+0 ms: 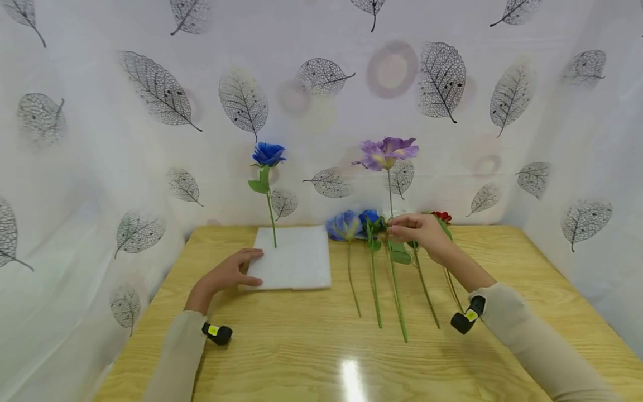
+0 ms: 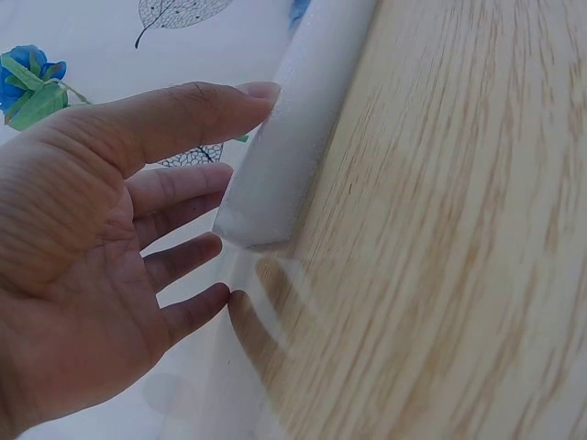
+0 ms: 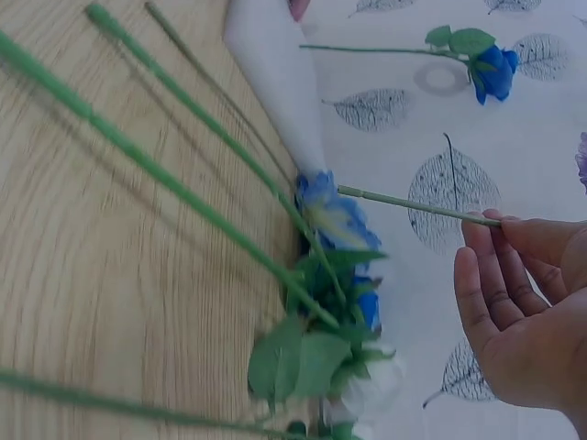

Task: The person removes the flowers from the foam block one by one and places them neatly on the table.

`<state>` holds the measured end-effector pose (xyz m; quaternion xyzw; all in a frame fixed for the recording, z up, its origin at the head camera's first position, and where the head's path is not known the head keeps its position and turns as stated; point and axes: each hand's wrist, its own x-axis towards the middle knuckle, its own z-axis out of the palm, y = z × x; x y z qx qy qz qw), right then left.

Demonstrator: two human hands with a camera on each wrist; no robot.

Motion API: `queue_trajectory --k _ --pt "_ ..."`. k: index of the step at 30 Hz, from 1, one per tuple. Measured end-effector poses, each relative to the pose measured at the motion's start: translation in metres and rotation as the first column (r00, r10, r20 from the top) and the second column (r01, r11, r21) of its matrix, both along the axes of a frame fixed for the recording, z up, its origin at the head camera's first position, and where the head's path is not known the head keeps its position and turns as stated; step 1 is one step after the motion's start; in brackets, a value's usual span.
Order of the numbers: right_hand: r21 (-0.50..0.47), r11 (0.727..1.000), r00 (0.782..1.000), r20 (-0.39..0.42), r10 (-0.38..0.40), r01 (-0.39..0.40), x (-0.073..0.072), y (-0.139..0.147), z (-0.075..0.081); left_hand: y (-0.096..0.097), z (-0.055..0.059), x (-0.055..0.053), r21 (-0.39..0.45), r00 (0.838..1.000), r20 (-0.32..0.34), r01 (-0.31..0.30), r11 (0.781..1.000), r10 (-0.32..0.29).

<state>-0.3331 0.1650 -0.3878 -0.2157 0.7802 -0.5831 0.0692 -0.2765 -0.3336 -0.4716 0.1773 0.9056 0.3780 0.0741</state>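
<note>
My left hand point(image 1: 230, 273) rests against the left edge of a white foam block point(image 1: 296, 268). In the left wrist view its thumb touches the foam's side and the fingers are fairly straight. A blue rose point(image 1: 268, 154) stands almost upright in the block, leaning slightly. My right hand point(image 1: 424, 234) pinches the stem of a purple artificial flower point(image 1: 387, 153) between thumb and fingertips, holding it upright above the lying flowers. In the right wrist view the lower end of that stem point(image 3: 404, 202) sticks out free of the foam.
Right of the foam, several flowers lie on the wooden table point(image 1: 281, 346), stems toward me: a pale blue flower point(image 1: 345, 225), another blue rose point(image 1: 369, 216), a white flower point(image 3: 371, 385) and a red flower point(image 1: 443, 216). A leaf-patterned curtain point(image 1: 321, 123) hangs behind.
</note>
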Motion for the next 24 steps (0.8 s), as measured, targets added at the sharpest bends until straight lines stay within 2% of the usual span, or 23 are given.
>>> queue_trajectory --k 12,24 --pt "-0.016 0.998 0.998 0.0 -0.057 0.057 0.001 0.057 0.012 0.001 0.001 0.0 0.001 1.0 0.02 -0.003 1.0 0.003" --pt "0.102 0.988 0.993 -0.01 -0.117 0.118 0.007 0.103 0.015 0.001 0.002 0.001 -0.012 1.0 0.02 -0.004 1.0 0.004"
